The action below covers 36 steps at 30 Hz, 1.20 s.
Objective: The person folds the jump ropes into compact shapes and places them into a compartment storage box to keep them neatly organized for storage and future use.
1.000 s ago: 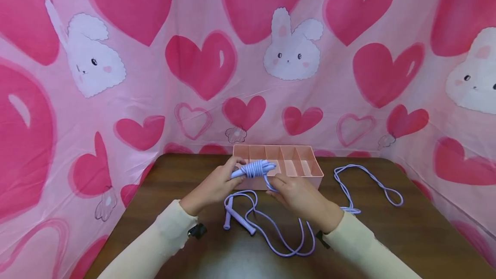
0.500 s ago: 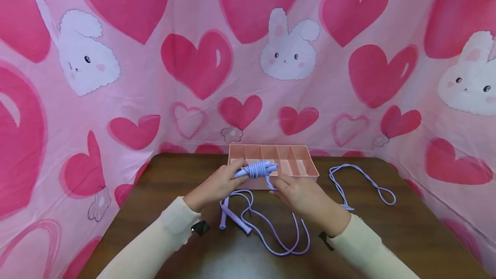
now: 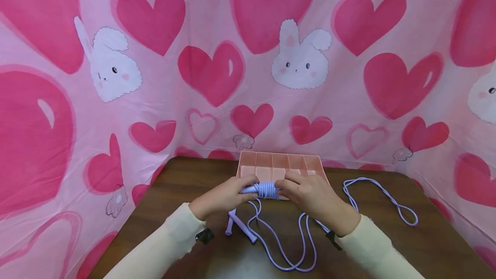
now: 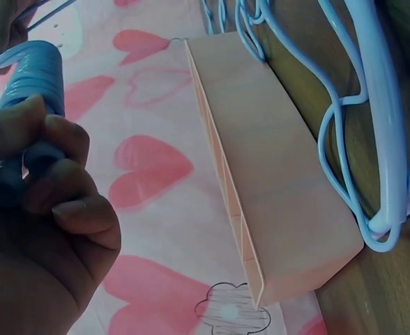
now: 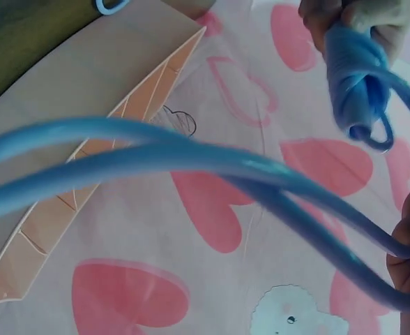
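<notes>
We record one container: a pale pink plastic organiser tray [image 3: 306, 165] with upright dividers forming a row of narrow compartments, standing at the far edge of the dark brown wooden table [image 3: 387, 244]. In the head view the compartments we can see hold nothing; the nearest parts are hidden behind the hands. The left wrist view shows its plain outer wall [image 4: 275, 188] resting on the table.

The lilac skipping rope [image 3: 284, 244] lies mostly loose on the table. Part of it is wound into a tight coiled bundle [image 3: 265, 189], held just in front of the tray's near wall and between the two hands. From the bundle, strands drop to the table and loop toward us; the two lilac handles [image 3: 240, 225] lie together on the table below the left hand. A further long loop of rope [image 3: 387, 199] trails off to the right, beside the tray.

The left hand [image 3: 221, 197] has its fingers curled round the left end of the bundle; the left wrist view confirms fingers [image 4: 58, 174] and thumb closed on the coils. The right hand [image 3: 315, 197] grips the bundle's right end, fingers bent over it, with strands running beneath the palm.
</notes>
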### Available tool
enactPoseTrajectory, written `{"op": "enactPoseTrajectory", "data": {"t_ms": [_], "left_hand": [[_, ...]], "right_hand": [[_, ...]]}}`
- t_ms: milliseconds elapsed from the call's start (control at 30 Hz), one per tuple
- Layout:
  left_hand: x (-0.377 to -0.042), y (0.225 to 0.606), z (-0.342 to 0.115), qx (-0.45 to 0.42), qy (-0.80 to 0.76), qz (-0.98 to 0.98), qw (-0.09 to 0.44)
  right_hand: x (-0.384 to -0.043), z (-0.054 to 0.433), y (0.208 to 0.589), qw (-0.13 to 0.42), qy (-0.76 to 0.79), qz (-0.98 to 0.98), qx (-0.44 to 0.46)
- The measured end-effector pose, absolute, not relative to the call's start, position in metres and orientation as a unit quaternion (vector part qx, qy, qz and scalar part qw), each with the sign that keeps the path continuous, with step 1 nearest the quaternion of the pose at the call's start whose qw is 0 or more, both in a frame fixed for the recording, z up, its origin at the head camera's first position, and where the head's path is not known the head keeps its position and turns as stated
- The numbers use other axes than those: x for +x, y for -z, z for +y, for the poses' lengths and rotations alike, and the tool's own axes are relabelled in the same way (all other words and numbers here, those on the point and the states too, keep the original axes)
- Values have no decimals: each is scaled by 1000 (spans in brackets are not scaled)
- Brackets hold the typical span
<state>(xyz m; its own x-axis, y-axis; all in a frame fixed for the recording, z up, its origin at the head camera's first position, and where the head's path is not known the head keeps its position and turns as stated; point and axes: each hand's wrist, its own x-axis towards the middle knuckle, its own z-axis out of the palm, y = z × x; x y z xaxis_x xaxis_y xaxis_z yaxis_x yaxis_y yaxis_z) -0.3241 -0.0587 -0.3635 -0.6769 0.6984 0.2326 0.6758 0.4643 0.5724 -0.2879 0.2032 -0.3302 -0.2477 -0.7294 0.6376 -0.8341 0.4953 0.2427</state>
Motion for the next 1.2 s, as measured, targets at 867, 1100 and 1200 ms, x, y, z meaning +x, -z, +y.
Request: {"op": "enactPoseTrajectory", "data": {"t_ms": [867,1100,1200], "left_hand": [[-319,364,-39,419,-341,841,26],[-320,360,-42,428,-388,815,40],[-320,360,-44,420,-402,812,53]], "right_hand": [[-318,237,333,329,-153,-771,523],[-318,234,336,291,-225,-780,506],[-321,232,345,280,-257,-778,500]]}}
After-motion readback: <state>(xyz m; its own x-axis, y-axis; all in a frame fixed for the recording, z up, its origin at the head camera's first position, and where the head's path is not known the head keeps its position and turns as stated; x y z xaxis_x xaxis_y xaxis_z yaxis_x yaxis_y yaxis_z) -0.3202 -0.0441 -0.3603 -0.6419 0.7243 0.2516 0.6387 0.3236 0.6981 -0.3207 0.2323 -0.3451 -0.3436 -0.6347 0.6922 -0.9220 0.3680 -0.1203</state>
